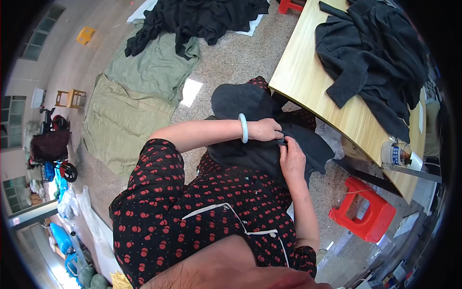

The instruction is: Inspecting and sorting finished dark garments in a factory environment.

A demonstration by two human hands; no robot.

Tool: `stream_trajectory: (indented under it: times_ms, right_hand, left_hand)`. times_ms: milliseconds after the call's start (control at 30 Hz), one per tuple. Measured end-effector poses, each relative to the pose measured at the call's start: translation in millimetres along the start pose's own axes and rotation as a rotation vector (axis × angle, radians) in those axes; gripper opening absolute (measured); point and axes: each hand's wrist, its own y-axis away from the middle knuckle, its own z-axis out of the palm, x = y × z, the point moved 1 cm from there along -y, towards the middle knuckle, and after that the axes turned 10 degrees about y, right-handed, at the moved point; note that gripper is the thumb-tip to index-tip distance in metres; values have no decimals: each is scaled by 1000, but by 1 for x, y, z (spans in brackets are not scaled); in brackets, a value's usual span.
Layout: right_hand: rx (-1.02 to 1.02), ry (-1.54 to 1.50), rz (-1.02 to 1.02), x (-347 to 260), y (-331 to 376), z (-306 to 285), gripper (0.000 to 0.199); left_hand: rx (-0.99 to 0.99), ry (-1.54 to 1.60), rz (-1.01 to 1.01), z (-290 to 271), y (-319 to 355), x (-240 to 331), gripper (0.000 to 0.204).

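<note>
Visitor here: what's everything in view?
Lap garment: 1, black, across lap
Table: 1, pale wood, right
Heaped clothing: uncounted, black, tabletop
Jar: 1, clear, table edge
Plastic container: 1, red, floor right
Floor clothing: uncounted, black, top
Spread cloth: uncounted, green, floor left
Stools: 2, yellow and brown, left
Scooter: 1, dark, far left
Clutter: uncounted, mixed, edges
Bracelet: 1, pale, left wrist
Patterned shirt: 1, black-red, person's torso
Left grip: 1, bare, on garment
Right grip: 1, bare, on garment
</note>
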Motion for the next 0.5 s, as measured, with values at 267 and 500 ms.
stream_trajectory:
  times_ms: [267, 500]
  right_hand:
    - [-20, 204, -94, 7, 8, 7, 18]
    - [-10, 180, -150, 23, -5, 11, 16]
  left_hand:
    - [-113, -593, 279, 5, 18, 20, 31]
    - [60, -717, 344, 12, 5, 2, 23]
